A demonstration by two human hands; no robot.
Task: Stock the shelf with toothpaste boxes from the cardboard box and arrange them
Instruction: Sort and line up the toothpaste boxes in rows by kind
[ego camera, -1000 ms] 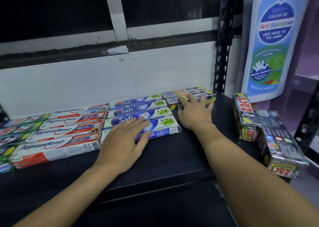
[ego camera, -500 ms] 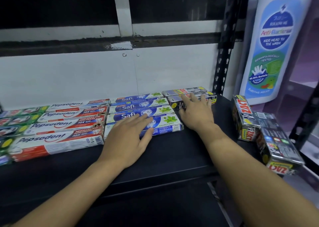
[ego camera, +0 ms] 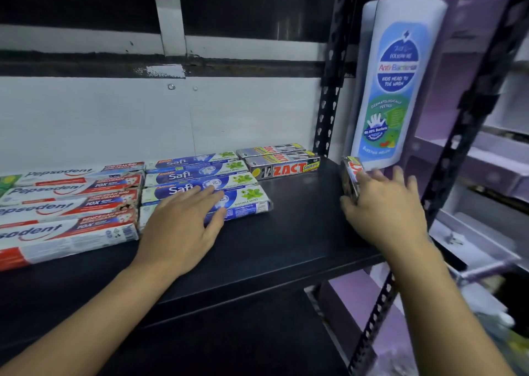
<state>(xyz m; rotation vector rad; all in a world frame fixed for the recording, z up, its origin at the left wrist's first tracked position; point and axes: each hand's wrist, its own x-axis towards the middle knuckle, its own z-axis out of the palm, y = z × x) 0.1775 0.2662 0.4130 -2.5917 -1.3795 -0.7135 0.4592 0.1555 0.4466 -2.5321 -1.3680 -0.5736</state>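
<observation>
On the black shelf lie rows of toothpaste boxes: red-and-white Pepsodent boxes at the left, blue Safi boxes in the middle, and two silver Zact boxes at the back. My left hand rests flat with straight fingers on the front Safi boxes. At the shelf's right edge, my right hand covers a stack of Zact boxes that stands on its side, thumb on its near side and fingers over the far side. The cardboard box is out of view.
A large white body-wash bottle with a blue label stands behind the Zact stack at the right. Black perforated shelf uprights rise at the back right and front right. A white wall closes the shelf's back. Purple shelving lies further right.
My right hand left the two Zact boxes at the back and moved right onto the Zact stack at the shelf's edge. My left hand stayed on the Safi boxes.
</observation>
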